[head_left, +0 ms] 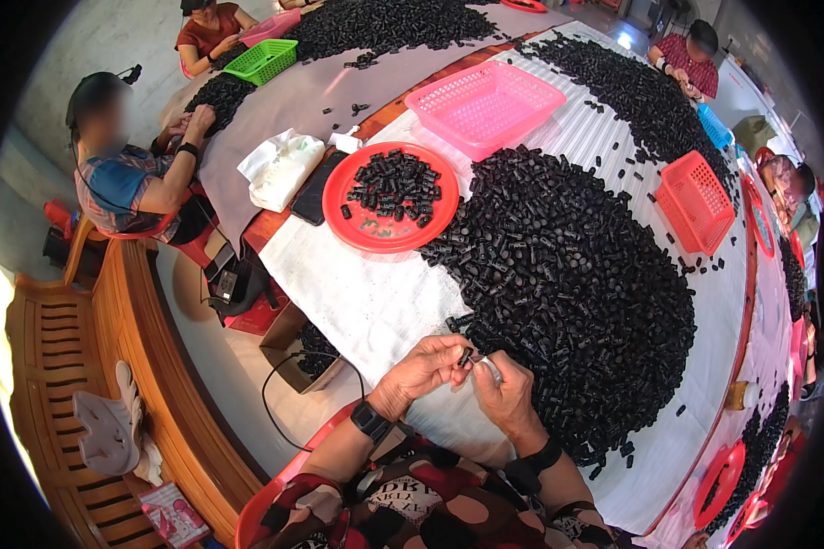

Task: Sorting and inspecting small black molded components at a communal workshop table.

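Observation:
My left hand (430, 368) pinches a small black cylindrical plastic part (466, 357) between thumb and fingertips. Close beside it, my right hand (505, 395) is closed, its thumb and fingers pressed together against the part's side. Something whitish shows at the right fingers, too small to name. Both hands are over the near edge of the white-covered table (339, 284). Just beyond and to the right spreads a large heap of similar black parts (577, 284). A round red plate (337, 188) at the far left of the heap bears more of them.
Beyond the heap stands a pink basket (485, 146); a red basket (696, 203) is to the right. A tissue pack (284, 169) and a dark phone (313, 197) lie left of the plate. A co-worker (124, 178) sits at left; a wooden bench (59, 366) stands lower left.

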A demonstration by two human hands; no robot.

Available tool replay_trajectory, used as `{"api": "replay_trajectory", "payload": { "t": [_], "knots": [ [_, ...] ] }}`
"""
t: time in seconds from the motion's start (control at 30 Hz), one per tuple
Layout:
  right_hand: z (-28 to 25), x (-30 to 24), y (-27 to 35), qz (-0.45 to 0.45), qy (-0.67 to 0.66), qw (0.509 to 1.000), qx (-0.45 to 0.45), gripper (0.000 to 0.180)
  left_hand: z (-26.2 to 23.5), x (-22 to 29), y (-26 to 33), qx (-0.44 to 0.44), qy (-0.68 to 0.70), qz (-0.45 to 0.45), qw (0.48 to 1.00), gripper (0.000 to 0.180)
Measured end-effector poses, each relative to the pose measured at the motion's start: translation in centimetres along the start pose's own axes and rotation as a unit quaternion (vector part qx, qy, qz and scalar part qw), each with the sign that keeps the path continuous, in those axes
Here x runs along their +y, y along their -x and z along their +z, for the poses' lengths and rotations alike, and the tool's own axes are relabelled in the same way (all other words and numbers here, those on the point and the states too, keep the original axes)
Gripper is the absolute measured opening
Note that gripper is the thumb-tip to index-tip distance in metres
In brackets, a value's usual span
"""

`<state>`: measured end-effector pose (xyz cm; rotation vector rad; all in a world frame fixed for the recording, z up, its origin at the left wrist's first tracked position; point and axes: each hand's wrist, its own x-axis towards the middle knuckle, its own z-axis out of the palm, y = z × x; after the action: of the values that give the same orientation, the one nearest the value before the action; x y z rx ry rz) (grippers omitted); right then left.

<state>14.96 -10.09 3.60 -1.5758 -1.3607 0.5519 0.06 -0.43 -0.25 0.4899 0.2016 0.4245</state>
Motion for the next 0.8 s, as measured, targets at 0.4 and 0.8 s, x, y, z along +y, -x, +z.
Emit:
{"api": "replay_trajectory", "payload": {
  "t": [0.4,0.8],
  "knots": [
    [0.08,-0.02,0.01,-0.004,0.005,1.0,-0.002,0.022,0.78,0.15,0.16,0.032,-0.014,-0.013,0.999,0.029],
    [0.07,0.2,-0.06,-0.007,0.009,1.0,-0.008,0.024,0.77,0.33,0.13,0.018,-0.03,-0.024,0.999,0.029]
  ]
}}
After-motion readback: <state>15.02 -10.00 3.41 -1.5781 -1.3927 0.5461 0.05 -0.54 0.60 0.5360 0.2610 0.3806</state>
